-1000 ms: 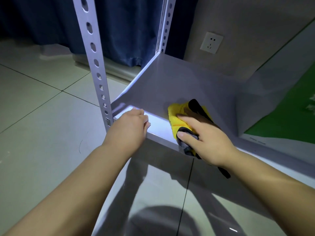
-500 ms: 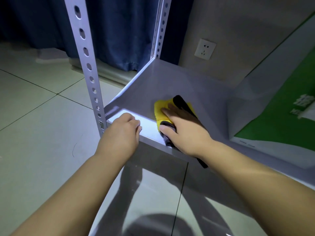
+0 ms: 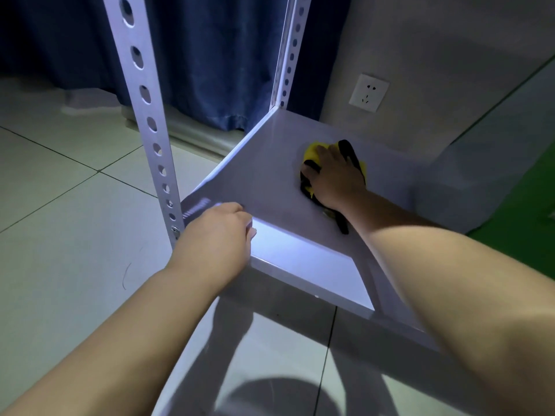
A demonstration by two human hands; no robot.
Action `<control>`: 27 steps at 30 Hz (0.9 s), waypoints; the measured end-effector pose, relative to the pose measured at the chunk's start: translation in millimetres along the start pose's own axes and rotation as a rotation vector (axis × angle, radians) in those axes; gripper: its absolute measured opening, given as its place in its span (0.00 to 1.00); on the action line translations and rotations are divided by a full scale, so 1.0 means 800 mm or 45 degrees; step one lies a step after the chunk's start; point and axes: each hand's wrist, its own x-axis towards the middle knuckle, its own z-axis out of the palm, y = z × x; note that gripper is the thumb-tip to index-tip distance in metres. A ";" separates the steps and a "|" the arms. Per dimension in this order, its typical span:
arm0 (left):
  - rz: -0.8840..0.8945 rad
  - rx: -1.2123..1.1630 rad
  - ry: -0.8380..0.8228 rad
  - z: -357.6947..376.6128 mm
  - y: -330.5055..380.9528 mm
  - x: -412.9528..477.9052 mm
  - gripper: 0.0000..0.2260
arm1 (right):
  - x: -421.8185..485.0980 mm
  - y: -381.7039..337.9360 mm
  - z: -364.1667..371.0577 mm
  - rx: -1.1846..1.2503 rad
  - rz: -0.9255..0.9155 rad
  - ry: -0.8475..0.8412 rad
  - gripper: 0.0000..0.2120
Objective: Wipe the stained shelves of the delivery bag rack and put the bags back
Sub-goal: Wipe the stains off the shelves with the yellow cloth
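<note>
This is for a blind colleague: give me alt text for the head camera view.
A person's right hand presses a yellow and black cloth onto a metal shelf, while the left hand grips the shelf's front edge beside a perforated upright. A blue curtain and wall socket are behind.

Smooth painted metal for the shelf, pale and semi-gloss, with a bright sheen along the front lip. Same painted metal on the punched post. Soft, matt fabric in the yellow-and-black cloth. Heavy matt woven curtain. Glossy, reflective floor tiles. Smooth plastic socket on a matt wall.
</note>
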 end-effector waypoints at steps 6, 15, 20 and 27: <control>-0.015 -0.036 0.012 0.006 -0.001 0.000 0.11 | -0.004 -0.007 -0.004 0.008 -0.056 0.104 0.26; -0.032 -0.026 -0.034 0.002 0.010 -0.003 0.08 | -0.125 -0.023 -0.017 0.558 -0.272 0.010 0.16; -0.154 -0.023 -0.223 -0.016 0.034 -0.014 0.07 | -0.188 -0.010 -0.031 0.529 -0.354 -0.062 0.09; -0.191 -0.073 -0.290 -0.068 0.070 -0.061 0.06 | -0.235 0.000 -0.074 0.326 -0.369 -0.194 0.13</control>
